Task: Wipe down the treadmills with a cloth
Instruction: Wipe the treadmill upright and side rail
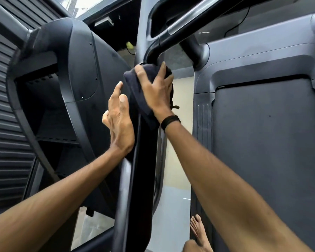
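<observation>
On upright [135,179]: right hand [154,88] grips cloth [136,91].

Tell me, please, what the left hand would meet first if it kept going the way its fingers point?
Probably the dark cloth that the right hand presses on the treadmill upright; the left hand points up toward its edge, though depth is unclear.
</observation>
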{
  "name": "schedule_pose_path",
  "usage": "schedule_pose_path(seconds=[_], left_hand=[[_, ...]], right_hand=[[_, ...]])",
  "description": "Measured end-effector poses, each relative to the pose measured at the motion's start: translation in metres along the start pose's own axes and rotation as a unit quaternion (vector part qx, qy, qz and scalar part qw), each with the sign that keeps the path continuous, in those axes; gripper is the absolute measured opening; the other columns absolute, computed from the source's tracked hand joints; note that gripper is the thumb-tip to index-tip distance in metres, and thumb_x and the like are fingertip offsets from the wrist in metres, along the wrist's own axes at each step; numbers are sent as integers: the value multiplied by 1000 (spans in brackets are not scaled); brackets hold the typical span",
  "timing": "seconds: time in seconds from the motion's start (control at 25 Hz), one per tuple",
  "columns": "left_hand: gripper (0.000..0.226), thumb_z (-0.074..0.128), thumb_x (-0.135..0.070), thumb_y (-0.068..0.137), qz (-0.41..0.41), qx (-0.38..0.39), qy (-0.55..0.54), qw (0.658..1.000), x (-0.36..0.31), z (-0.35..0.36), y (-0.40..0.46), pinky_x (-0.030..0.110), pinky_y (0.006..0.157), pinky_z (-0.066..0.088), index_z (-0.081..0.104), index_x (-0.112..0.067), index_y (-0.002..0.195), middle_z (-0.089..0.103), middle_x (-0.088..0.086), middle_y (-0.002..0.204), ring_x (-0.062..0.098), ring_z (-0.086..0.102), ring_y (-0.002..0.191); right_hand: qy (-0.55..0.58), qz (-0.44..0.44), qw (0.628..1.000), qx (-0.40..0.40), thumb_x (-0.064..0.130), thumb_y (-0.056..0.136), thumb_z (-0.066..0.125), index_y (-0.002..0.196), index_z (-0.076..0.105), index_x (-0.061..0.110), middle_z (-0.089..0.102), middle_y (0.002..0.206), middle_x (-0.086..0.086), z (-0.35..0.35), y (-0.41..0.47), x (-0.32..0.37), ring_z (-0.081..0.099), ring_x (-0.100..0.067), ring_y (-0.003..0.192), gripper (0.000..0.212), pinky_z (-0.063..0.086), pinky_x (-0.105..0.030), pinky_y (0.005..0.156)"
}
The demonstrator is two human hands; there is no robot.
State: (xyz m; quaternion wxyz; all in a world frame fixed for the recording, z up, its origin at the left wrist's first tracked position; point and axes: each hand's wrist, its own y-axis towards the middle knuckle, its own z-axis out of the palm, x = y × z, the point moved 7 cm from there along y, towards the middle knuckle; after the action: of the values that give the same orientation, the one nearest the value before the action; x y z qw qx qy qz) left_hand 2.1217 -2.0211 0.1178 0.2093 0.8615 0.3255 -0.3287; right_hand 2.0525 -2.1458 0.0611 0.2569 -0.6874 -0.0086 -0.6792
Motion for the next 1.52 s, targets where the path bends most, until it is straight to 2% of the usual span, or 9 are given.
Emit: schedule_pose_path(seconds=[0.32, 0.56, 0.84, 0.92, 1.04, 1.16, 1.24, 1.36, 1.52], left_hand=[[64, 20, -66, 92, -11, -4, -10, 1000, -3, 0, -3, 50, 122, 6, 36, -40, 149, 39, -17, 154, -19, 33, 131], [64, 14, -59, 92, -8, -17, 6, 1000, -10, -3, -8, 51, 118, 8, 35, -39, 148, 53, -3, 142, 7, 46, 126], [64, 14, -56, 95, 29, -20, 28, 999, -16, -8, -8, 52, 117, 9, 35, -32, 150, 40, -5, 153, 10, 43, 130], [63, 15, -56, 97, 49, -22, 37, 998, -18, -9, -8, 50, 116, 8, 35, -31, 151, 35, -4, 157, 13, 43, 132], [60, 15, -57, 99, 70, -21, 28, 997, -18, -5, -5, 50, 116, 9, 33, -33, 151, 31, -6, 159, 13, 43, 130], [60, 13, -57, 100, 110, -20, 20, 994, -32, -4, 14, 47, 116, 7, 31, -31, 152, 28, -5, 160, 14, 45, 128], [61, 12, -57, 100, 110, -39, 3, 993, -42, -6, 46, 51, 116, 9, 30, -31, 153, 28, -4, 161, 5, 40, 132], [63, 13, -59, 99, 83, -53, 0, 995, -49, 3, 95, 54, 116, 10, 29, -30, 153, 29, -2, 161, 2, 42, 130], [66, 10, -61, 99, 71, -24, 16, 997, -63, 38, 134, 53, 118, 10, 29, -28, 153, 28, 4, 160, 19, 47, 133]], right_hand=[[29, 148, 988, 46, 58, 103, 21, 142, 38, 18, 52, 138, -20, 0, -29, -72, 52, -38, 123, 59, 37, -37, 90], [-114, -2, 991, -63, 45, 103, 42, 121, 52, 11, 61, 117, -13, -30, -96, -46, 59, -31, 105, 40, 38, -31, 77], [92, -158, 980, -72, 35, 103, 52, 117, 62, 10, 69, 103, 4, -82, -96, 81, 62, 6, 88, 31, 47, -16, 79], [40, -308, 946, -91, 38, 101, 53, 123, 57, 11, 66, 109, 3, -98, -95, 147, 62, 2, 96, 35, 48, -15, 82], [-320, -456, 827, -73, 54, 95, 53, 138, 48, 16, 51, 139, -7, -80, -60, 199, 53, -20, 119, 58, 44, -30, 98], [-739, -324, 589, 44, 69, 79, 61, 153, 27, 16, 26, 156, -22, -46, 16, 145, 38, -43, 131, 98, 33, -54, 108], [-819, -262, 507, 60, 64, 67, 70, 148, 28, 10, 42, 139, -26, -34, 44, 107, 46, -43, 119, 106, 35, -55, 103], [-781, -275, 560, 47, 48, 68, 73, 115, 52, 14, 66, 109, -9, -11, 69, 118, 64, -32, 100, 62, 47, -40, 84], [-754, -177, 607, 177, 55, 55, 83, 87, 52, 19, 61, 89, -2, -14, 90, 134, 63, -29, 88, 58, 47, -32, 72]])
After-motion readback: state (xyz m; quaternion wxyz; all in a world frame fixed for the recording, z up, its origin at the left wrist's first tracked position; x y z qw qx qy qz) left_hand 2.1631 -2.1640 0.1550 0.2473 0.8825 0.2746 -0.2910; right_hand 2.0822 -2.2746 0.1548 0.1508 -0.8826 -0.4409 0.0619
